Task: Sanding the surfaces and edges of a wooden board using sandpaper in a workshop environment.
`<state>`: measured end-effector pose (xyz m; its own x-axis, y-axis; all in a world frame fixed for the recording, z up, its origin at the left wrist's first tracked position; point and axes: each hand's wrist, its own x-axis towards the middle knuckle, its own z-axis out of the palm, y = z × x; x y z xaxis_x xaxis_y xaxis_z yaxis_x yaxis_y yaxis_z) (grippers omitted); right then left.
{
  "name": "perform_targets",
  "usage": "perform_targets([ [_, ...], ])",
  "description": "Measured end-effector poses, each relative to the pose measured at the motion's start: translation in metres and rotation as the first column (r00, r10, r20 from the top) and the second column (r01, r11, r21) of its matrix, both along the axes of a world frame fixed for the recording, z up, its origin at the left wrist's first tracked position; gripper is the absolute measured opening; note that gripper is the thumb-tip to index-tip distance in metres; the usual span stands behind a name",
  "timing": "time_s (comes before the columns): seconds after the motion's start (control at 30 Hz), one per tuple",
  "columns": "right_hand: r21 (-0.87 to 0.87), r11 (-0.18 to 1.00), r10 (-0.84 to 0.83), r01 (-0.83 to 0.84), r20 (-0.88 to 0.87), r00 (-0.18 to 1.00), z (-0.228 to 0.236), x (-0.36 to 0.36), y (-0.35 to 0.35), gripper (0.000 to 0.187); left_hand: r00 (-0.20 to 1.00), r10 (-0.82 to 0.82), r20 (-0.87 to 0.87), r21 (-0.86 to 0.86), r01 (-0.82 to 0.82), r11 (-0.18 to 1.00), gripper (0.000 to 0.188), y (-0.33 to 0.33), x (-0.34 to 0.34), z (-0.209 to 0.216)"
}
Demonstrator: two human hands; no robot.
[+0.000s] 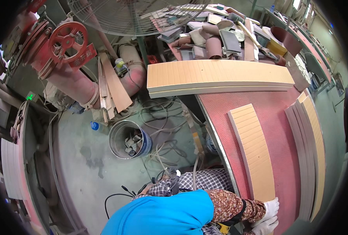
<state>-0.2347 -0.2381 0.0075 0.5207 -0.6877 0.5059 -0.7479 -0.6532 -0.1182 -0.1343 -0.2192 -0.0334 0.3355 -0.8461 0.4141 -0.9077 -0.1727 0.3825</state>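
My left hand (pixel 270 208), in a white glove below a floral sleeve, is at the near end of a long tan board (pixel 253 147) with evenly spaced cross lines. Just below it is my right hand (pixel 266 226), also white-gloved and partly cut off by the dark rim of the picture. Both hands' fingers look curled and pressed together. Whatever lies under them is hidden, so I cannot tell if they grip the board's end. The board lies flat on a red textured table top (pixel 221 105). Below my left forearm shows a small yellow thing (pixel 223 228).
Stacked tan boards (pixel 221 76) lie across the table's far end; another stack (pixel 309 156) stands along its right side. Behind is a heap of offcuts (pixel 217 39). On the floor are a bucket (pixel 137 135) of scraps and tangled hoses (pixel 166 137). A large fan (pixel 138 17) stands at the back.
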Motion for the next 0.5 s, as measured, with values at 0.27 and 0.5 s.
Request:
perform_targets([
  [0.27,-0.037,0.998,0.041,-0.042,-0.026,0.999,0.004,-0.006,-0.011,0.033,0.997,0.01,-0.076,0.077,-0.004,0.997,0.041,0.001,-0.003,0.01],
  [0.5,-0.082,0.993,0.08,-0.085,-0.061,0.995,0.004,-0.003,-0.02,0.032,0.992,0.01,-0.125,0.11,0.004,0.994,0.049,0.028,0.007,0.035],
])
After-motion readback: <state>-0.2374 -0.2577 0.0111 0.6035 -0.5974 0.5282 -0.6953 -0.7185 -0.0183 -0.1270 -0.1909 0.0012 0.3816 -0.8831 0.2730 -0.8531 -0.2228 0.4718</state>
